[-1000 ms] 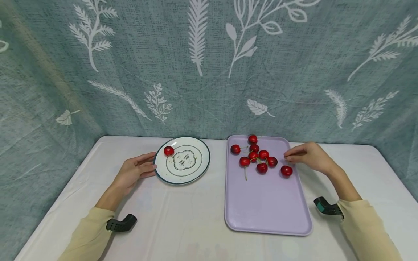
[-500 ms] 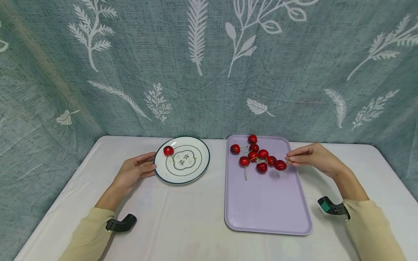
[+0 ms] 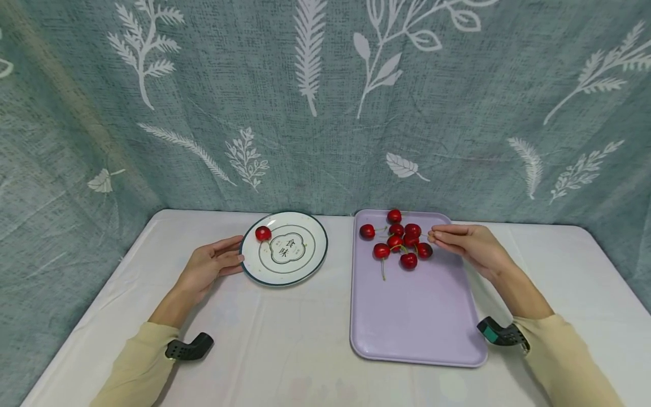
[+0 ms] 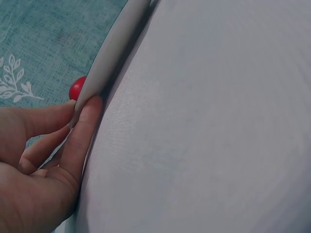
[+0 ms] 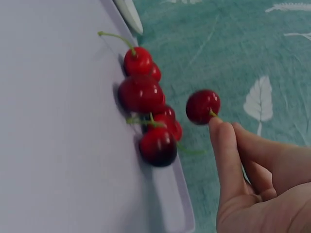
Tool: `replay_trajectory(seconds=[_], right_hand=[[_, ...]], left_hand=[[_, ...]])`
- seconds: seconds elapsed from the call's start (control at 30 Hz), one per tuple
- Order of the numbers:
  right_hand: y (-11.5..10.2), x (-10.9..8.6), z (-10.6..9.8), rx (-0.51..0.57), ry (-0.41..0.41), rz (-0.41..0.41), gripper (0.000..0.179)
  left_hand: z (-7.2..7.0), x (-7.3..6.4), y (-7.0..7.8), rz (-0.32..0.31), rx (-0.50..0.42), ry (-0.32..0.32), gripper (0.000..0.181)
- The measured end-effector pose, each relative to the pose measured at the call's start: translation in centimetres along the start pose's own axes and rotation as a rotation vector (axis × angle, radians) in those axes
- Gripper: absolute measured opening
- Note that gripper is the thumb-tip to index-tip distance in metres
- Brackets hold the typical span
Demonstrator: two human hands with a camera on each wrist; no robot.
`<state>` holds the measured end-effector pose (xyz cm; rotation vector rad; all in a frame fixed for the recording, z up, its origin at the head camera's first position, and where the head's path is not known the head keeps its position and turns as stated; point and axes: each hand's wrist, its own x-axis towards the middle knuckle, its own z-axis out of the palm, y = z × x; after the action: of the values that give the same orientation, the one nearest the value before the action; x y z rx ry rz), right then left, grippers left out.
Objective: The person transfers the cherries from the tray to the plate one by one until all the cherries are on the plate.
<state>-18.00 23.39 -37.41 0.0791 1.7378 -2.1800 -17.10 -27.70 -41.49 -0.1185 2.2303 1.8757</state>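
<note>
My left hand pinches the left rim of a white plate with a dark edge and printed characters. The left wrist view shows the thumb and fingers on either side of that rim. One red cherry lies on the plate. My right hand pinches a dark red cherry by its short green stem, above the far part of a lilac tray. Beneath and beside it, several cherries are bunched on the tray, some with stems and partly hidden by one another.
A white cloth covers the table. Behind it hangs a green-grey curtain with white leaf prints. A strip of table separates plate and tray. Each wrist wears a black camera mount.
My right hand has lifted a cherry from the tray's right side and carried it left and away from me, over the bunch. My left hand and the plate have stayed put.
</note>
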Motion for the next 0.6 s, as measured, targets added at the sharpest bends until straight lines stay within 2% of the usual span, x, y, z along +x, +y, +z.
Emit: replay_trajectory(seconds=[0.13,0.33,0.6], right_hand=[[-0.1,0.4,1.2,-0.032,0.023,-0.006,0.023],[0.0,1.0,3.4,-0.113,0.021,-0.021,0.047],[-0.3,2.0,6.2,-0.151,0.041,-0.047,0.044]], left_hand=[[0.0,-0.1,0.0,-0.005,-0.006,0.006,0.058],[0.1,-0.1,0.0,-0.009,-0.014,0.004,0.058],[0.1,-0.1,0.0,-0.005,-0.02,0.006,0.058]])
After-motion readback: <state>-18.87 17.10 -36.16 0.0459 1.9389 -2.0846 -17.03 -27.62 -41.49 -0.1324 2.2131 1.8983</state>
